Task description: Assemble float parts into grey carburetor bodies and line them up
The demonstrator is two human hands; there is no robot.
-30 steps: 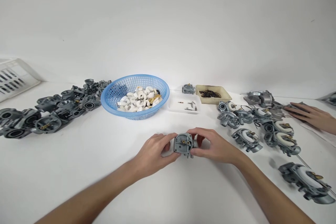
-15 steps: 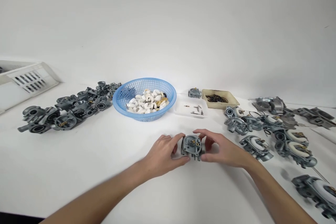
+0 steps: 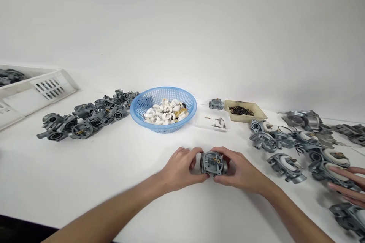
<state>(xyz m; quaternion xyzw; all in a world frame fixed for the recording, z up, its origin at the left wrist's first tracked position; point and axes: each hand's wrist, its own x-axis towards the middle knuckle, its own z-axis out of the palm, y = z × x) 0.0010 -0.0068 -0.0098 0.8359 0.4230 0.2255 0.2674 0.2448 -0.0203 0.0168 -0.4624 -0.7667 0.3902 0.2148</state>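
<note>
1. Head view: left hand [image 3: 180, 171] and right hand [image 3: 242, 171] both clamped on one grey carburetor body [image 3: 211, 164], fingers at its far side, thumbs at its near side. Body sits between the hands, low over the bench [image 3: 148, 205]; can't tell if it touches.
2. Hold: a grip from both ends likely steadies it and leaves the open cavity with brass bits facing up, in sight.
3. Placement: blue basket [image 3: 163, 127], clear tray [image 3: 196, 123] and cream tray [image 3: 261, 115] sit just beyond the hands, probably for easy reach and to keep small parts sorted. Bodies with white floats [image 3: 288, 165] lie to the right, the other pile [image 3: 98, 115] to the left; looks like separate groups.
4. Another person's hand [image 3: 352, 186] touches a body at far right.
5. Text: no brand, label or writing readable.
</note>
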